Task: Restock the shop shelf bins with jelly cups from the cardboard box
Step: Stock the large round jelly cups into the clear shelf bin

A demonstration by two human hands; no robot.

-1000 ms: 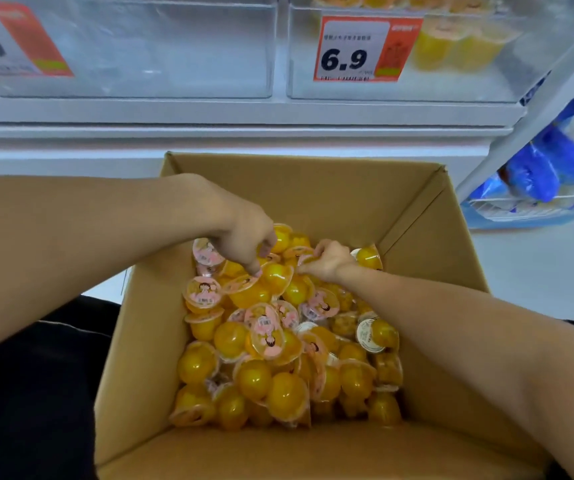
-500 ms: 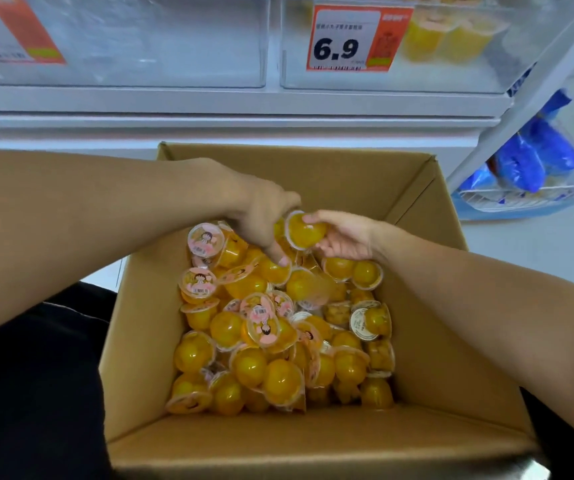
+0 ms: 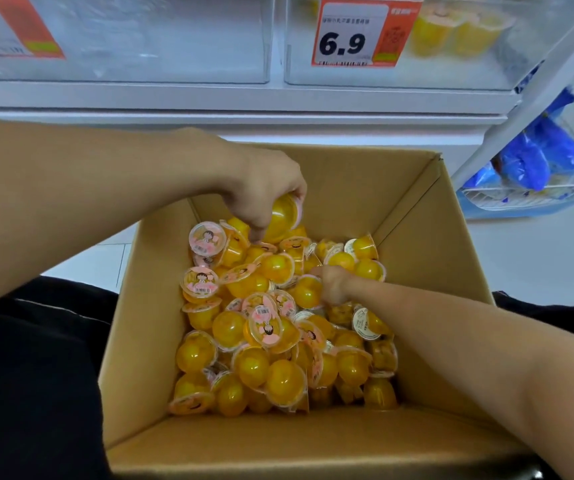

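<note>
An open cardboard box [image 3: 413,216] sits in front of me, filled with a heap of yellow jelly cups [image 3: 264,341] with pink cartoon lids. My left hand [image 3: 261,188] hovers over the back of the heap and grips one jelly cup [image 3: 283,214] on its side. My right hand [image 3: 332,284] is down in the middle of the heap, fingers curled round another cup [image 3: 308,292]; its fingertips are hidden among the cups. Above the box, the left clear shelf bin [image 3: 147,39] looks bare. The right bin [image 3: 451,71] holds a few yellow cups [image 3: 451,29].
A 6.9 price tag [image 3: 351,32] hangs on the right bin's front. The white shelf ledge [image 3: 244,95] runs just beyond the box. Blue packets [image 3: 538,157] lie in a wire basket [image 3: 507,199] at the right. My black-clothed legs [image 3: 36,375] flank the box.
The cup that both hands held together stays in my left hand, which has lifted a little. My right hand has dropped into the heap and closed on another cup.
</note>
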